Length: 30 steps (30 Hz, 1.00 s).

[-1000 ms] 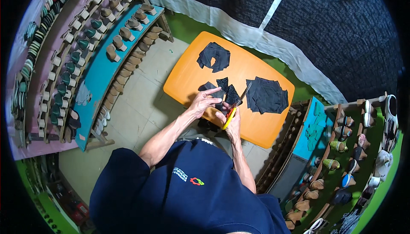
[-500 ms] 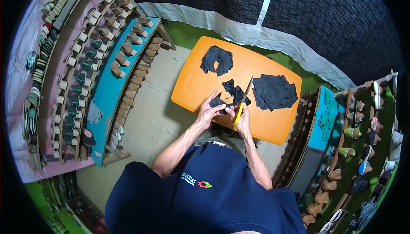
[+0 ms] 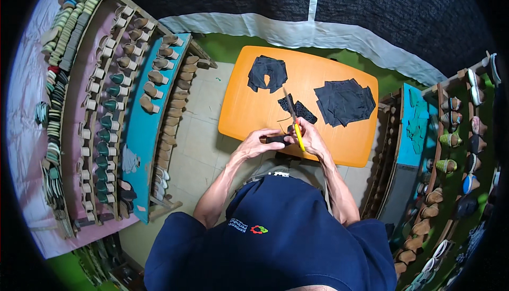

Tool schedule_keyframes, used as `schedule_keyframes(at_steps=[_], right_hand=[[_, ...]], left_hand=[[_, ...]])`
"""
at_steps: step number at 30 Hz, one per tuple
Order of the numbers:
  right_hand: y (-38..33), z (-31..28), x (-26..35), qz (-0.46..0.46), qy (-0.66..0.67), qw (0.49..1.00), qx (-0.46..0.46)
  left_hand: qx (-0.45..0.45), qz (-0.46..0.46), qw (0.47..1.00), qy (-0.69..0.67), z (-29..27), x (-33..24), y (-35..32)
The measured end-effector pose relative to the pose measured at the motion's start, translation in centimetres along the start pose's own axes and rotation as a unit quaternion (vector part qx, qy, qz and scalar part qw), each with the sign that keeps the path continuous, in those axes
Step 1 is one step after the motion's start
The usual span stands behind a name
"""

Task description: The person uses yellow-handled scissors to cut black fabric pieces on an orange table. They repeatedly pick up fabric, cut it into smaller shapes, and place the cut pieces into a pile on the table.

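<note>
Swung leftward since the earlier frame, yellow-handled scissors (image 3: 298, 136) sit in the curled right hand (image 3: 312, 139), while I watch the left hand (image 3: 256, 144) pinch a black piece (image 3: 275, 139) by the near edge of the orange table (image 3: 313, 68).

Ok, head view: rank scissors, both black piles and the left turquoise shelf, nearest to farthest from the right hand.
1. Scissors, in the right hand
2. Larger black pile, table's right
3. Smaller black pile, table's left
4. Turquoise shelf, left
</note>
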State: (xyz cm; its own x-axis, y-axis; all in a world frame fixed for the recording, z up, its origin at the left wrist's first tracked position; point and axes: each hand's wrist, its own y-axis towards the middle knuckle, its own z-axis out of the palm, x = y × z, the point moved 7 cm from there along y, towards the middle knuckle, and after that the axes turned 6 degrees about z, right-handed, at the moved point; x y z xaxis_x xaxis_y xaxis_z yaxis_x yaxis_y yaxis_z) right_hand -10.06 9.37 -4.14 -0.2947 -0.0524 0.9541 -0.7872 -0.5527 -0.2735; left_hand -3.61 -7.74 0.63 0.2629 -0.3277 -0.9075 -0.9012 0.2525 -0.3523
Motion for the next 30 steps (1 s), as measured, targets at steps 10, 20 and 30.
schedule_keyframes(at_steps=[10, 20, 30], right_hand=[[-0.6, -1.5, -2.5, 0.086, 0.157, 0.983, -0.026], [-5.2, -8.5, -7.6, 0.109, 0.168, 0.954, -0.223], [-8.5, -11.0, -11.7, 0.141, 0.143, 0.929, -0.312]], left_hand=[[-0.089, 0.043, 0.99, -0.101, -3.3, -0.1, 5.8], [-0.097, 0.097, 0.988, -0.072, -7.2, -0.8, 16.3], [-0.355, 0.043, 0.911, -0.207, -14.3, 3.6, 21.2]])
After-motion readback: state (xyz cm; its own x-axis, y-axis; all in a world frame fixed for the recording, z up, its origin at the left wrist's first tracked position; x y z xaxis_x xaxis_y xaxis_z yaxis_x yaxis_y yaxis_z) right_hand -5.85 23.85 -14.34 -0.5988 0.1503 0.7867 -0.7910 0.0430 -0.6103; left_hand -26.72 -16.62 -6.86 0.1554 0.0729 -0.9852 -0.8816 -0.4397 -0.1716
